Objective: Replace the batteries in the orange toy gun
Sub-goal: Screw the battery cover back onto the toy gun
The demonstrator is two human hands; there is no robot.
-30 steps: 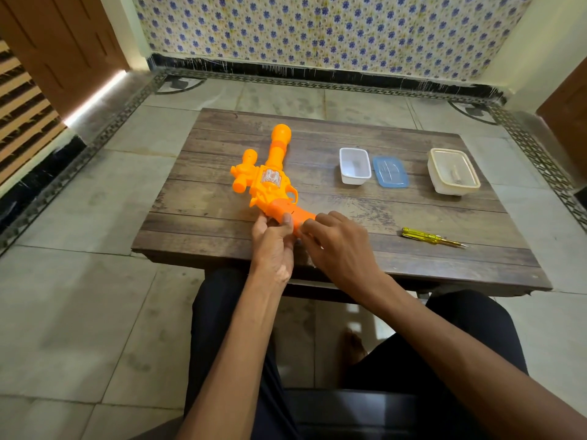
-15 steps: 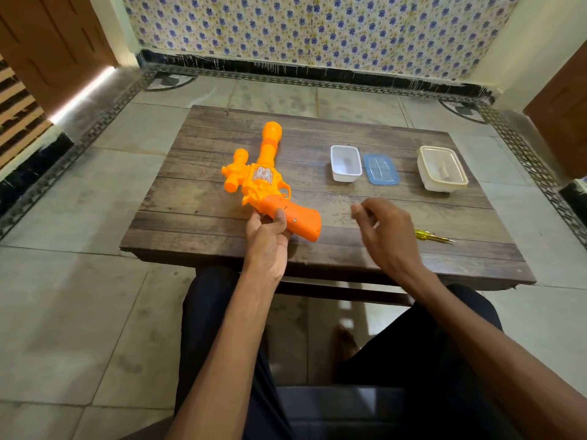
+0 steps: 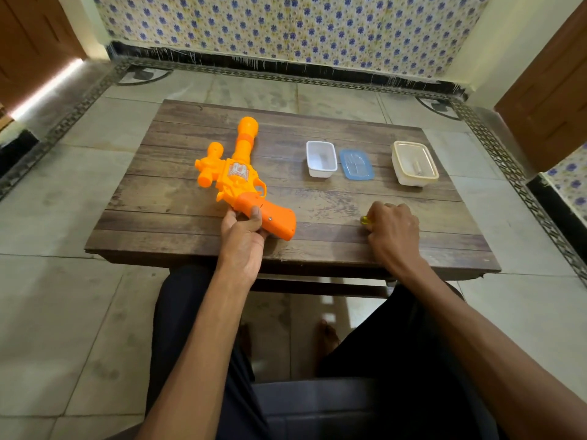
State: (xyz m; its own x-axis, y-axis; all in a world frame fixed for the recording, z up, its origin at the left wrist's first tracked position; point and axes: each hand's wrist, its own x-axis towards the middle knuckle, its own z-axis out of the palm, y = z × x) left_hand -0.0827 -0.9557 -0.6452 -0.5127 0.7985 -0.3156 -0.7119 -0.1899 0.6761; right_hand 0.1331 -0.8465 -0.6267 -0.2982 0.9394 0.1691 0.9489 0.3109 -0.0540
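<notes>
Both of my hands are at the near edge of the wooden table (image 3: 178, 198). My left hand (image 3: 243, 239) grips the handle of the orange toy gun (image 3: 241, 176), thumb on top and fingers curled beneath. The gun lies flat just left of the frame's centre, its barrel pointing toward the upper edge. My right hand (image 3: 394, 230), right of centre, has its fingers curled down around the screwdriver (image 3: 364, 220); only the yellow handle end shows beside my thumb. Further up the table, right of the gun, sit a white tub (image 3: 321, 158), a blue lid (image 3: 356, 165) just beside it, and a cream box (image 3: 414, 163) set apart.
</notes>
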